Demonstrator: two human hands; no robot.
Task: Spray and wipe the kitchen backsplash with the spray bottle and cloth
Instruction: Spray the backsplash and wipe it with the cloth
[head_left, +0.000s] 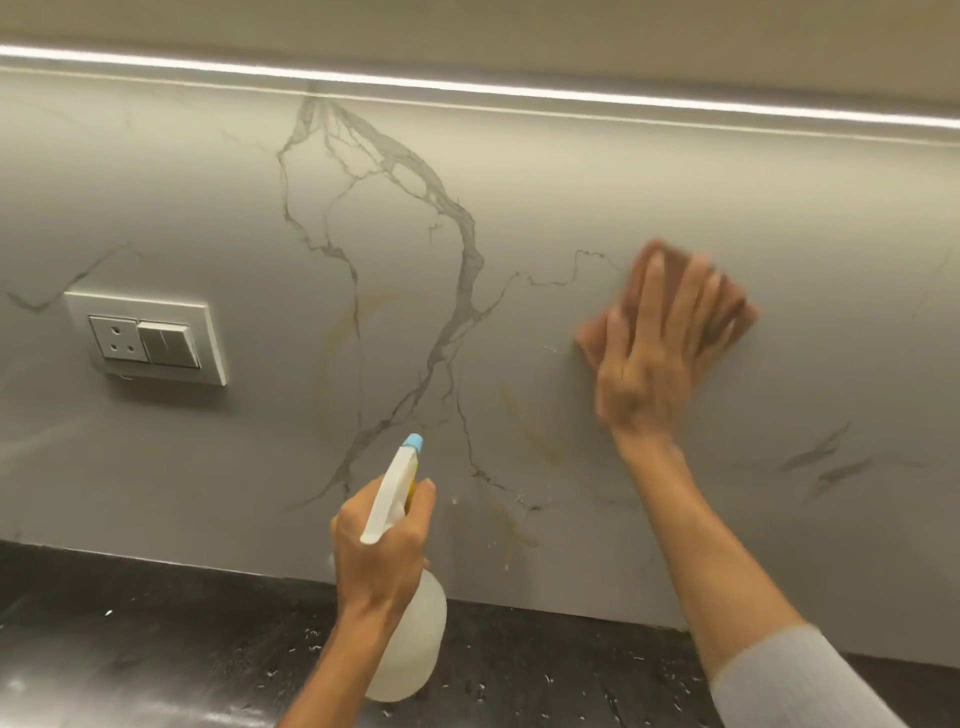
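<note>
The backsplash (519, 234) is grey marble-look stone with dark veins and faint yellowish streaks. My left hand (382, 545) grips the neck of a translucent spray bottle (410, 644) with a white trigger head and blue nozzle, which points at the wall low in the middle. My right hand (654, 353) presses a brownish-pink cloth (727, 317) flat against the backsplash at the right, fingers spread over it. Hand and cloth are motion-blurred. Most of the cloth is hidden under the hand.
A white socket and switch plate (148, 338) is mounted on the backsplash at the left. A dark speckled countertop (156, 649) runs below the wall. A bright light strip (467, 88) lines the underside of the cabinet above.
</note>
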